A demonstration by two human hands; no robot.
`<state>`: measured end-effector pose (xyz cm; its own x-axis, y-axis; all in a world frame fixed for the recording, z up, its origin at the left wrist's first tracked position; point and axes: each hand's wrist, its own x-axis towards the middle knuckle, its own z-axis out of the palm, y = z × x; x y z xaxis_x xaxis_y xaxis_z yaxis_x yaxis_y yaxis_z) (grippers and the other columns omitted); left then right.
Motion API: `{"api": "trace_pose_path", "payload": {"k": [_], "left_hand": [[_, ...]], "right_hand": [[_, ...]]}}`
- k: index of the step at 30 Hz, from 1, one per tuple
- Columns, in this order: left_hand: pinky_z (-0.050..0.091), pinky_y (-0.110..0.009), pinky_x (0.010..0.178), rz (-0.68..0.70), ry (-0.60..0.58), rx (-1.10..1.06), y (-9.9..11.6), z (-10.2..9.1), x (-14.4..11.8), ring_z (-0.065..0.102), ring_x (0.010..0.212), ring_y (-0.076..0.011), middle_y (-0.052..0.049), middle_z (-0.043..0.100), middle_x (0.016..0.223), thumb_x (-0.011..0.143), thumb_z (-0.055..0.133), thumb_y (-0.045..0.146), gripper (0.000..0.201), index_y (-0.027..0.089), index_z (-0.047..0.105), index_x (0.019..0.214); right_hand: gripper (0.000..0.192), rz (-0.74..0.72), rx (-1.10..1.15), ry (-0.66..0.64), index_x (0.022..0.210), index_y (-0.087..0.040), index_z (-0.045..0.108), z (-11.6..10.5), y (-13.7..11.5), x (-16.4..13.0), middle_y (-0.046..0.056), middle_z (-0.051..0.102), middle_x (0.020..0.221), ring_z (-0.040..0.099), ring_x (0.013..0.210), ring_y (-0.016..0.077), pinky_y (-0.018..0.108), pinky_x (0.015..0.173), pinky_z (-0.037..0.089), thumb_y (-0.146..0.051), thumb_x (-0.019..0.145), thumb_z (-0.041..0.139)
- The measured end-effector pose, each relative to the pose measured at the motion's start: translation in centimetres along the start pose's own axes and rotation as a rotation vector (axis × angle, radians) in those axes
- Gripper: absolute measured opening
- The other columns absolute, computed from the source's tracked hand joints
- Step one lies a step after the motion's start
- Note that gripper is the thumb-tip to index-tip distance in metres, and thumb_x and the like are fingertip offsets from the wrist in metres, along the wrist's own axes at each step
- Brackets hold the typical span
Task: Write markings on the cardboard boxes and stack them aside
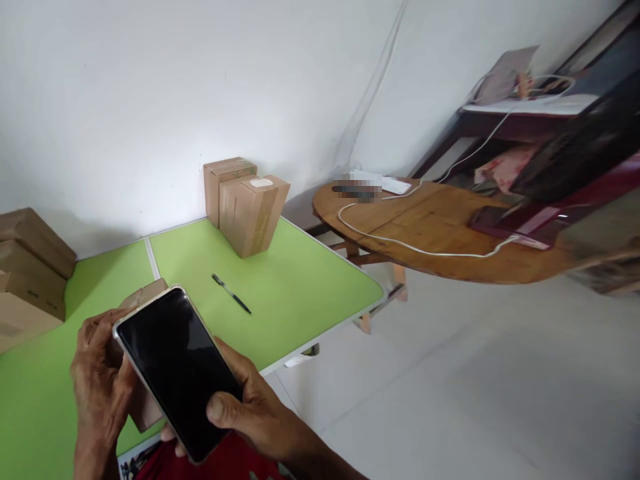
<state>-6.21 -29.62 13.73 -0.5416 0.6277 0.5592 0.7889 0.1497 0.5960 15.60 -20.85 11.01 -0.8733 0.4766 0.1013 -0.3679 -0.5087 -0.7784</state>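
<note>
My right hand grips a smartphone in a clear case, with the thumb over its dark screen. Partly hidden behind the phone is a small cardboard box at the near edge of the green table. My left hand is closed around that box's left side, close by the phone's left edge. A pen lies on the table beyond the phone.
Two cardboard boxes stand against the wall at the table's back. More cardboard boxes are at the far left. To the right, a wooden table bears a white cable and a dark red object.
</note>
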Motion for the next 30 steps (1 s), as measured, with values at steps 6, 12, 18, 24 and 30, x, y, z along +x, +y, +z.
{"api": "trace_pose_path", "payload": {"k": [6, 12, 18, 24, 30], "left_hand": [[0.056, -0.053, 0.106, 0.036, 0.000, -0.053, -1.1, 0.0, -0.5, 0.071, 0.121, -0.0350, -0.009, 0.074, 0.124, 0.091, 0.070, 0.032, 0.035, 0.032, 0.081, 0.123], [0.057, -0.056, 0.104, 0.014, -0.012, 0.006, -0.6, -0.2, -0.4, 0.072, 0.120, -0.0372, -0.011, 0.075, 0.124, 0.093, 0.067, 0.037, 0.034, 0.031, 0.082, 0.122], [0.056, -0.049, 0.107, -0.035, 0.034, 0.077, 0.3, 0.0, 0.1, 0.073, 0.118, -0.0320, -0.008, 0.077, 0.121, 0.099, 0.071, 0.053, 0.032, 0.029, 0.084, 0.117], [0.056, -0.049, 0.105, -0.039, 0.043, 0.089, 0.3, 0.2, 0.8, 0.073, 0.114, -0.0307, -0.008, 0.078, 0.118, 0.097, 0.071, 0.056, 0.035, 0.028, 0.085, 0.114], [0.055, -0.051, 0.104, -0.033, 0.079, 0.061, -0.2, 0.3, 0.7, 0.073, 0.113, -0.0315, -0.007, 0.077, 0.118, 0.094, 0.072, 0.063, 0.040, 0.032, 0.086, 0.115]], "right_hand": [[0.085, 0.046, 0.080, -0.066, 0.151, -0.025, 0.065, 0.4, 1.3, -0.3, 0.008, 0.083, 0.102, 0.086, 0.093, 0.0284, 0.040, 0.080, 0.071, -0.073, 0.087, 0.093], [0.078, -0.012, 0.044, 0.004, 0.143, -0.024, 0.071, 0.3, 0.9, -0.1, 0.009, 0.082, 0.108, 0.082, 0.109, 0.0310, 0.043, 0.090, 0.070, -0.074, 0.087, 0.092], [0.066, -0.096, 0.015, 0.181, 0.132, -0.025, 0.074, -2.0, 0.1, 0.9, 0.007, 0.080, 0.103, 0.080, 0.102, 0.0295, 0.040, 0.083, 0.068, -0.076, 0.092, 0.085], [0.058, -0.188, -0.596, 0.593, 0.106, -0.021, 0.071, -9.7, 2.2, 4.1, 0.003, 0.072, 0.090, 0.067, 0.080, 0.0206, 0.032, 0.074, 0.057, -0.078, 0.104, 0.060], [0.044, -0.081, -0.869, 0.624, 0.077, -0.026, 0.055, -14.4, 6.5, 6.9, -0.002, 0.059, 0.070, 0.056, 0.069, 0.0193, 0.029, 0.065, 0.044, -0.062, 0.101, 0.062]]}}
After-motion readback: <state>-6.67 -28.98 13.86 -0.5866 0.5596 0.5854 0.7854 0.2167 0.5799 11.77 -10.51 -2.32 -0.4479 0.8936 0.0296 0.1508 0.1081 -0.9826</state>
